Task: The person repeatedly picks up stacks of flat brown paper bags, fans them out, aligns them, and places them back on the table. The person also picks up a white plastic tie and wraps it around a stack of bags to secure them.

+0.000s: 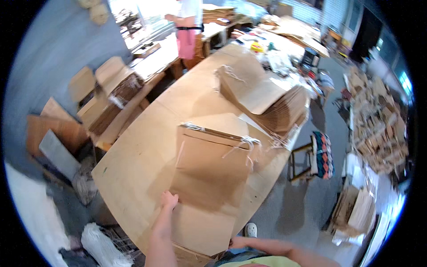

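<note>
A stack of brown kraft paper sheets (pixel 212 171) lies on the wooden table in front of me, its near part reaching the table's near edge. White cords (pixel 247 143) are tied through its far edge at both corners. My left hand (pixel 170 199) is closed at the stack's left edge, fingers curled over the paper. Close to my body, my right hand (pixel 239 242) is closed at the near right corner; its fingertips are partly hidden. Beyond lies a second, thicker bundle of brown sheets (pixel 262 95), curved and fanned at its right end, also corded.
The wooden table (pixel 133 153) stretches away from me. A stool with a patterned cushion (pixel 322 155) stands to its right. Cardboard heaps (pixel 378 124) line the far right. Boards and boxes (pixel 60 133) lean at left. Another person (pixel 189 31) stands at the far left side.
</note>
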Demonstrator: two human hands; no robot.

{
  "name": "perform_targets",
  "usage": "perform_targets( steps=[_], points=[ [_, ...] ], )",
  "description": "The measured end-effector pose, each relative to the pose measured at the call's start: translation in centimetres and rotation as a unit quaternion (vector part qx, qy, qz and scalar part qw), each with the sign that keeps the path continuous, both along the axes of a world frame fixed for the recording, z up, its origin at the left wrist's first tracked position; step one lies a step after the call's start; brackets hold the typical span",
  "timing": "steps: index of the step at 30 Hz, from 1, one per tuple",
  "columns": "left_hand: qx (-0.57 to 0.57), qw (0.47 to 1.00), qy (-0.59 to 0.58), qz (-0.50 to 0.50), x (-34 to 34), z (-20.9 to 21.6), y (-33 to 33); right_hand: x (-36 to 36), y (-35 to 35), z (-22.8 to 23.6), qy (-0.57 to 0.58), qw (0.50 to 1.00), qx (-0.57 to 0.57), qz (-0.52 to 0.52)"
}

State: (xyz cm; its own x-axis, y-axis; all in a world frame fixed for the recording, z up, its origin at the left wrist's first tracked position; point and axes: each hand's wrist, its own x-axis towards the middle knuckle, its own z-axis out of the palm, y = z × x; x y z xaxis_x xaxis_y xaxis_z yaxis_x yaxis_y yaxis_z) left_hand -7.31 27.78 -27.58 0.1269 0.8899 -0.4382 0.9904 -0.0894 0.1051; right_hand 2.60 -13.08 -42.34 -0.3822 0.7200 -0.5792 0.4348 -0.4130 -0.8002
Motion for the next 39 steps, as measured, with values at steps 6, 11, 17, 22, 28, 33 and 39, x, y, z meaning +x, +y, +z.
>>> perform_targets(
  steps=[6, 11, 17, 22, 28, 33, 39],
  points=[
    [0.221, 0.916, -0.229, -0.245, 4.8, 0.9, -6.5, 9.8, -5.4, 6.9, -0.203, 0.955, -0.049, -0.211],
    [-0.072, 0.842, -0.469, -0.256, 14.8, 4.7, -19.1, 14.4, -16.2, 9.3, -0.206, 0.872, -0.115, -0.429],
    [-0.488, 0.717, -0.317, -0.383, 27.8, 1.7, -39.3, 12.9, -32.2, 10.1, -0.157, 0.803, -0.179, -0.547],
    [-0.551, 0.743, 0.041, -0.378, 32.6, -5.5, -49.5, 11.9, -44.5, 7.8, -0.113, 0.756, -0.160, -0.625],
    [-0.450, 0.828, 0.157, -0.296, 39.4, -7.0, -50.8, 18.1, -55.6, 10.2, -0.093, 0.514, -0.225, -0.822],
    [-0.461, 0.827, 0.054, -0.316, 50.8, -2.3, -58.6, 26.5, -60.0, 6.6, -0.108, 0.528, -0.206, -0.816],
    [-0.516, 0.792, 0.067, -0.320, 65.8, -6.1, -65.3, 44.2, -62.1, 5.7, -0.081, 0.551, -0.140, -0.819]
  ],
)
